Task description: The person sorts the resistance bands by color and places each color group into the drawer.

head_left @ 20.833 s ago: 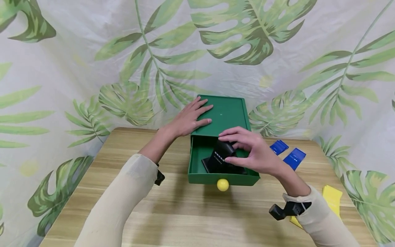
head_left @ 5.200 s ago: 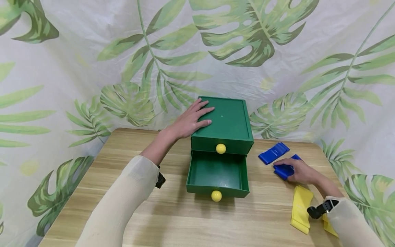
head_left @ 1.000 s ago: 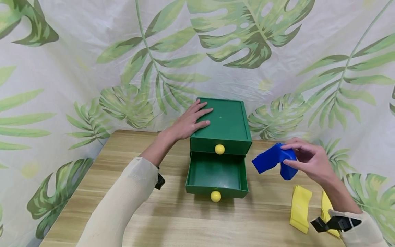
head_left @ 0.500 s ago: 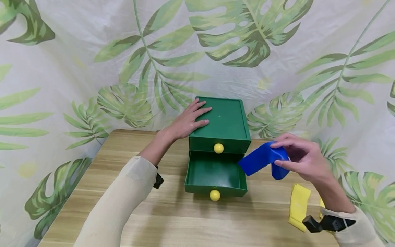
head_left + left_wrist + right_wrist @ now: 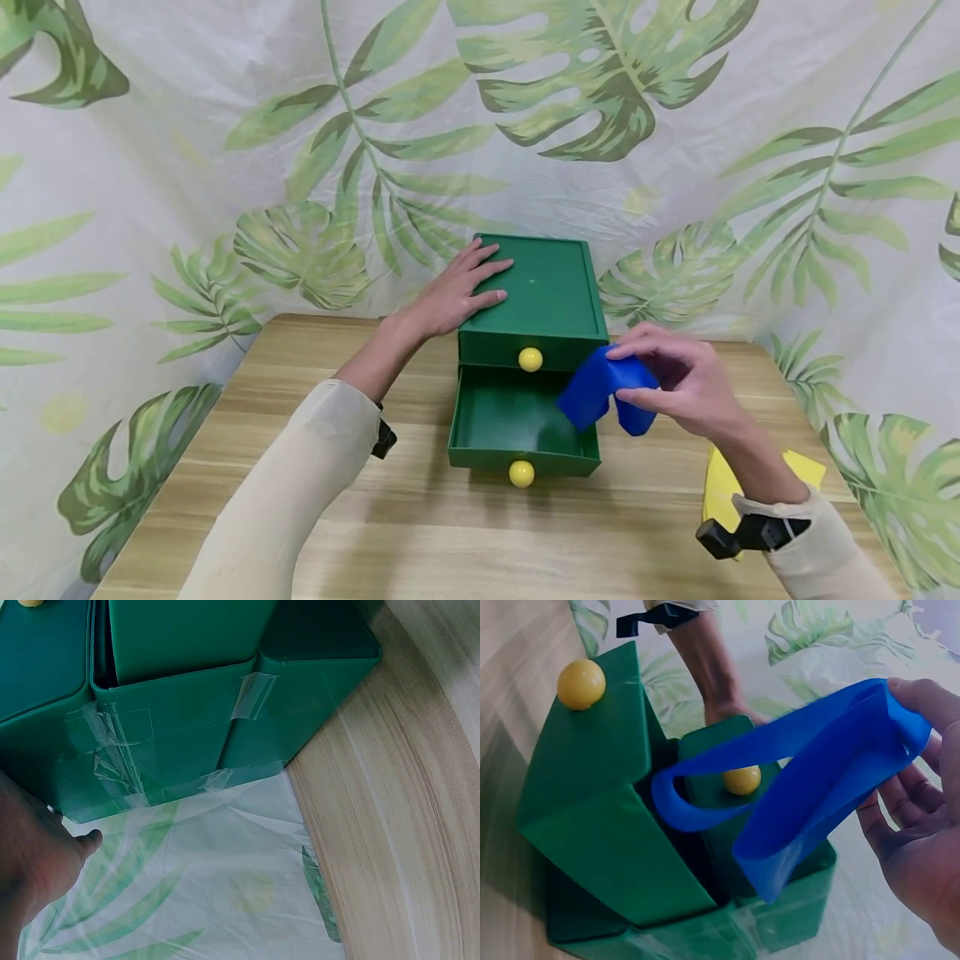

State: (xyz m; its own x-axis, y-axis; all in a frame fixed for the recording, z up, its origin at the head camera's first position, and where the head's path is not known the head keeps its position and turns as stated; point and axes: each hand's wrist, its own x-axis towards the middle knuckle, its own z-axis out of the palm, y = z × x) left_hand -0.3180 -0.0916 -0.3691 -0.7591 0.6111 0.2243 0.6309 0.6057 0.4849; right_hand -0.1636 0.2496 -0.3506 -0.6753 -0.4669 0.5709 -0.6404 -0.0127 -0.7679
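Observation:
My left hand (image 5: pixel 457 292) lies with straight fingers on the top left side of a green drawer cabinet (image 5: pixel 547 287); part of that hand shows in the left wrist view. A drawer (image 5: pixel 502 417) below the top one is pulled out, its visible floor bare. Thumb and fingertips of my right hand (image 5: pixel 686 383) pinch blue resistance band loops (image 5: pixel 588 392), held over the drawer's right side. Two loops seem to hang in the right wrist view, but they overlap. The top drawer, with a yellow knob (image 5: pixel 530 359), is pushed in.
Yellow bands (image 5: pixel 722 492) lie on the wooden table (image 5: pixel 420 533) at the right, partly behind my right forearm. A leaf-print cloth (image 5: pixel 420 150) hangs close behind the cabinet. Another yellow knob (image 5: pixel 521 474) sticks out from the pulled-out drawer's front.
A black object went into the top drawer earlier; that drawer is now pushed in and the lower one out. My right hand picked up the blue bands and moved left. My left hand stayed.

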